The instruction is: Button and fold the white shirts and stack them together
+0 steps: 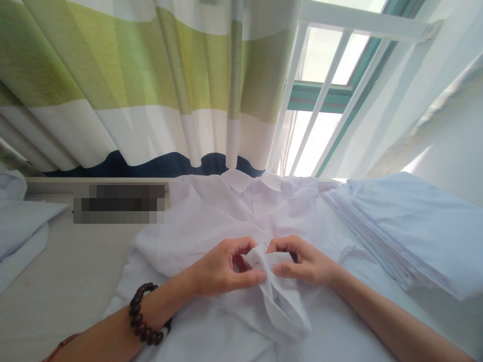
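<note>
A white collared shirt [211, 211] lies spread before me, its collar toward the curtain. Over the middle of it, my left hand [230, 266] pinches one side of a white cuff [281, 296] between thumb and fingers. My right hand [302, 259] pinches the other side of the same cuff, close to the left thumb. A small slit like a buttonhole shows in the cloth near the left fingers. Below the hands the cuff hangs in a loop. Whether a button sits between the fingertips is hidden.
On the right lies a stack of folded white garments [407, 226]. More white cloth [22, 226] rests at the left on the pale table [71, 296], near a blurred-out dark patch [118, 203]. Behind hang a green and white curtain [132, 75] and white window bars [324, 90].
</note>
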A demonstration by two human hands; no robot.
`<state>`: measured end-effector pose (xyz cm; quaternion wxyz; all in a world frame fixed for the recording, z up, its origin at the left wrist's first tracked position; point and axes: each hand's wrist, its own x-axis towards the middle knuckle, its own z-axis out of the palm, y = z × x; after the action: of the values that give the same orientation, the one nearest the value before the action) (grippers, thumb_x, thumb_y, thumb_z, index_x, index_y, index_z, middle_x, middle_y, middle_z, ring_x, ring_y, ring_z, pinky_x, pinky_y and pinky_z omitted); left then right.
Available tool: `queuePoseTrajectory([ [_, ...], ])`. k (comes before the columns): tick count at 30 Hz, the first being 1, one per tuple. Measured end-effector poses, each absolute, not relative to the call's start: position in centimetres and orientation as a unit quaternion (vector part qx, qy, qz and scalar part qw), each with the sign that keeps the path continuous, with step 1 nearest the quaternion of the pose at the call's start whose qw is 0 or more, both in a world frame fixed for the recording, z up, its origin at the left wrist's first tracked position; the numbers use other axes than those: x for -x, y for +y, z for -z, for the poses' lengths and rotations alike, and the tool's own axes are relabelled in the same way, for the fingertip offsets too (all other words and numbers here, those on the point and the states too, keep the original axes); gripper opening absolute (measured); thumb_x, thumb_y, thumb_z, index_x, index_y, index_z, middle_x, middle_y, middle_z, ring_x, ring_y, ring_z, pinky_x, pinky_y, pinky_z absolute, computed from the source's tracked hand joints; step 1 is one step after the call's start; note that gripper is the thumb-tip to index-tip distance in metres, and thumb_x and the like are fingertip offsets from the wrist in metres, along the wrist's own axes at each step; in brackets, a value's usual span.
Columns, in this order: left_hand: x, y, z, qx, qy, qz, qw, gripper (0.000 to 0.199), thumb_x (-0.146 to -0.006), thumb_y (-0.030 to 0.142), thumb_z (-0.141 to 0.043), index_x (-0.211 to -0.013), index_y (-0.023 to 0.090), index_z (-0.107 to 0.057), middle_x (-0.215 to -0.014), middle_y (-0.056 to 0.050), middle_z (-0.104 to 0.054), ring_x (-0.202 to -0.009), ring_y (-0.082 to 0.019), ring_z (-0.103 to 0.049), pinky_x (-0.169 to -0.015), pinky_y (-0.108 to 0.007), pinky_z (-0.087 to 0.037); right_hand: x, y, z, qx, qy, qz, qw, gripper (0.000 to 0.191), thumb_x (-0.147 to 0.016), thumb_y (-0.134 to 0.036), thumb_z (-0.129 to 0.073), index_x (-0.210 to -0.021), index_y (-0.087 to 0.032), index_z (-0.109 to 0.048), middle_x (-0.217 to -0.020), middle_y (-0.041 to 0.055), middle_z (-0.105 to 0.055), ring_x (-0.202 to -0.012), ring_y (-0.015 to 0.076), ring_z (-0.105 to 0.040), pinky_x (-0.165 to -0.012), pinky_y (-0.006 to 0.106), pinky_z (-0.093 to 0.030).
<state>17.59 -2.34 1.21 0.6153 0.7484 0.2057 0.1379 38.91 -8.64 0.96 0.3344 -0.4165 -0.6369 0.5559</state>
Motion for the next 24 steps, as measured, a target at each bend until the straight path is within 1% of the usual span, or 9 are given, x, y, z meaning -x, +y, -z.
queuePoseTrajectory([
  [3,-17.44,-2.34,-1.25,-0.767,0.209,-0.136,0.592,0.019,-0.081,0.031,-0.063,-0.086,0.016,-0.055,-0.077,0.003,-0.053,-0.067,-0.01,-0.05,-0.06,-0.022,-0.042,-38.89,-8.56,-0.95,0.408,-0.646,-0.552,0.335,0.024,-0.079,-0.038,-0.064,-0.074,-0.015,-0.057,-0.065,-0.0038,-0.047,-0.058,0.0089,-0.041,-0.052,0.02,-0.032],
  [7,-17.6,-2.38,-1.19,-0.78,0.228,-0.136,0.566,0.015,-0.08,0.027,-0.062,-0.085,0.015,-0.055,-0.073,0.004,-0.052,-0.063,-0.009,-0.048,-0.056,-0.019,-0.04,-38.92,-8.27,-0.82,0.396,-0.682,-0.523,0.323,0.032,-0.084,-0.042,-0.061,-0.067,-0.015,-0.054,-0.063,-0.0039,-0.043,-0.058,0.0089,-0.039,-0.053,0.021,-0.032],
  [10,-17.83,-2.46,-1.2,-0.791,0.235,-0.125,0.55,0.014,-0.079,0.026,-0.063,-0.083,0.015,-0.056,-0.068,0.005,-0.051,-0.06,-0.009,-0.047,-0.054,-0.019,-0.039,-38.93,-8.15,-0.64,0.391,-0.704,-0.501,0.316,0.036,-0.083,-0.04,-0.062,-0.06,-0.016,-0.048,-0.06,-0.0048,-0.036,-0.057,0.0081,-0.034,-0.052,0.022,-0.028],
  [13,-17.91,-2.42,-1.12,-0.796,0.239,-0.116,0.543,0.018,-0.078,0.03,-0.065,-0.081,0.014,-0.057,-0.065,0.005,-0.051,-0.059,-0.008,-0.046,-0.054,-0.018,-0.037,-38.88,-8.21,-0.54,0.394,-0.72,-0.475,0.317,0.038,-0.083,-0.037,-0.064,-0.058,-0.017,-0.042,-0.059,-0.0056,-0.031,-0.056,0.0079,-0.031,-0.052,0.023,-0.026],
  [15,-17.87,-2.3,-0.98,-0.79,0.241,-0.115,0.551,0.021,-0.078,0.033,-0.067,-0.081,0.014,-0.058,-0.066,0.004,-0.052,-0.061,-0.009,-0.047,-0.055,-0.019,-0.038,-38.84,-8.29,-0.53,0.4,-0.727,-0.458,0.318,0.037,-0.086,-0.036,-0.061,-0.059,-0.017,-0.043,-0.06,-0.0054,-0.031,-0.057,0.0082,-0.031,-0.052,0.023,-0.026],
  [19,-17.81,-2.21,-0.74,-0.781,0.245,-0.116,0.562,0.027,-0.077,0.04,-0.069,-0.082,0.015,-0.059,-0.067,0.004,-0.052,-0.063,-0.01,-0.05,-0.056,-0.02,-0.039,-38.86,-8.41,-0.5,0.404,-0.732,-0.442,0.323,0.03,-0.088,-0.034,-0.057,-0.064,-0.017,-0.049,-0.062,-0.0048,-0.035,-0.059,0.0089,-0.034,-0.053,0.022,-0.028],
  [21,-17.87,-2.36,-0.78,-0.79,0.256,-0.122,0.543,0.025,-0.077,0.037,-0.068,-0.081,0.015,-0.058,-0.066,0.005,-0.051,-0.062,-0.01,-0.049,-0.056,-0.02,-0.038,-38.9,-8.44,-0.52,0.404,-0.731,-0.443,0.325,0.028,-0.087,-0.033,-0.058,-0.065,-0.017,-0.05,-0.062,-0.0045,-0.038,-0.06,0.0094,-0.036,-0.054,0.022,-0.03],
  [24,-18.08,-2.72,-0.96,-0.805,0.269,-0.139,0.51,0.015,-0.077,0.027,-0.065,-0.078,0.016,-0.055,-0.066,0.005,-0.051,-0.059,-0.009,-0.046,-0.055,-0.019,-0.037,-38.87,-8.46,-0.64,0.401,-0.722,-0.456,0.332,0.025,-0.088,-0.034,-0.056,-0.07,-0.017,-0.054,-0.065,-0.0036,-0.043,-0.062,0.0102,-0.04,-0.056,0.022,-0.033],
])
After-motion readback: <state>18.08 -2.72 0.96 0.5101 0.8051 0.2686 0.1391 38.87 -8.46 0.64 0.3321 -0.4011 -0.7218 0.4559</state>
